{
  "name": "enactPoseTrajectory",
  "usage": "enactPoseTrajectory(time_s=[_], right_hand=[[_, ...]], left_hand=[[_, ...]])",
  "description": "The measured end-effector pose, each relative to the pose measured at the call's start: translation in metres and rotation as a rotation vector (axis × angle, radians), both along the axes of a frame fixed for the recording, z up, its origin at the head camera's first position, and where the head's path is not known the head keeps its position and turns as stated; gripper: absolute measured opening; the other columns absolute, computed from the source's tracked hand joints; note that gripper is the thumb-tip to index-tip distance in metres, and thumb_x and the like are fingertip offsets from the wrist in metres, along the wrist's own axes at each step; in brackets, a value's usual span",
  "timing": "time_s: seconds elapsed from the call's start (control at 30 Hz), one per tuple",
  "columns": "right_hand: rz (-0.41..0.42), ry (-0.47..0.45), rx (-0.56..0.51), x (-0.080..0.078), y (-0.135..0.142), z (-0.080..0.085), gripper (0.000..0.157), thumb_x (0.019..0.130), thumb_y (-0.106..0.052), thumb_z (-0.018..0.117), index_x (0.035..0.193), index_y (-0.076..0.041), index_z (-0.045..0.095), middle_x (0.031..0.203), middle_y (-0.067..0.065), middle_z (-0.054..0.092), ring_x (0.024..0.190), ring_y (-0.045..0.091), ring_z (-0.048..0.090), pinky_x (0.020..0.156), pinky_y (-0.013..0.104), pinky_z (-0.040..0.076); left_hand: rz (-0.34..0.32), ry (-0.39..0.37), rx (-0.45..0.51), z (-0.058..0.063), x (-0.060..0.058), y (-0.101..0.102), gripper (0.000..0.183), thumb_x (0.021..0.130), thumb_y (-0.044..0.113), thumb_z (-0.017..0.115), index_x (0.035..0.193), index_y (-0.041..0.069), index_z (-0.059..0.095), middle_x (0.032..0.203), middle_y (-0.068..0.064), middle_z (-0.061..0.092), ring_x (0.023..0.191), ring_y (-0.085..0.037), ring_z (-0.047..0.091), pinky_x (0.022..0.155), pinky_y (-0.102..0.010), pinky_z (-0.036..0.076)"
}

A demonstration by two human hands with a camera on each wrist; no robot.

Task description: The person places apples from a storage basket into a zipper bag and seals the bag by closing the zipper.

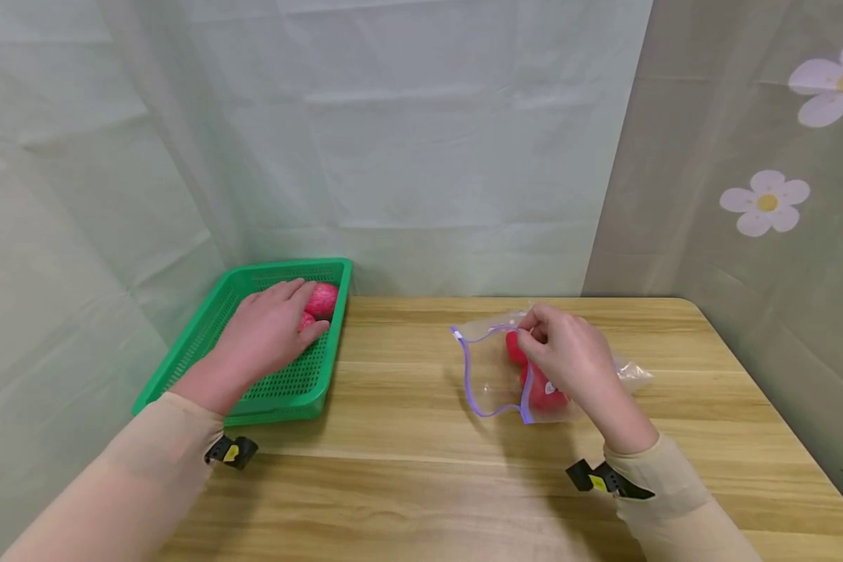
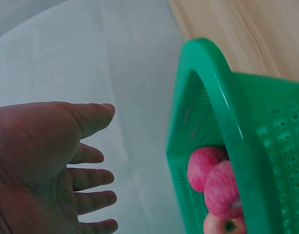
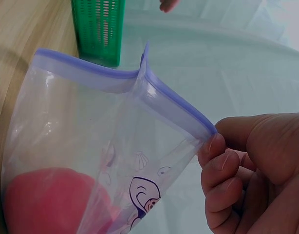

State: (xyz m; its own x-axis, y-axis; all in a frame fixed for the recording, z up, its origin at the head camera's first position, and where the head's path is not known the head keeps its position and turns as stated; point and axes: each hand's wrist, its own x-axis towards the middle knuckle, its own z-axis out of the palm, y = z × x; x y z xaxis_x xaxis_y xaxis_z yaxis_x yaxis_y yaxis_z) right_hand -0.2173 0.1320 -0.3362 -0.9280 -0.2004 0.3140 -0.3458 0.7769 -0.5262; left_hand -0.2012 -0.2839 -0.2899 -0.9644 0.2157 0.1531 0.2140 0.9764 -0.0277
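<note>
My left hand hangs over the green basket, fingers apart and nothing in them. Pink-red apples lie inside the basket; the hand partly covers them in the head view, and the left wrist view shows a gap between hand and apples. With thumb and fingertips my right hand pinches the purple zip edge of a clear zip bag. The bag's mouth stands open toward the basket. Red round fruit sits in the bag, seen through the plastic.
Both the basket and the bag rest on a wooden table, basket at left, bag right of centre. Behind them hangs a pale curtain. A grey-brown sheet with white flowers borders the right side.
</note>
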Motion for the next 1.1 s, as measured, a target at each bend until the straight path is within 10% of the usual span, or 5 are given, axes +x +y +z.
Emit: enactPoseTrajectory(time_s=[1.1], right_hand=[[0.003,-0.032,0.017,0.003,-0.004,0.001,0.008,0.098,-0.014,0.068,0.101,-0.013,0.075,0.072,-0.006,0.064,0.062,0.017,0.055,0.058,0.037,0.041]], left_hand=[[0.139,-0.193,-0.004,-0.007,-0.036,-0.033,0.080,0.111,0.041,0.062,0.163,-0.014,0.034,0.164,-0.038,0.040,0.152,-0.057,0.037,0.117,-0.076,0.036]])
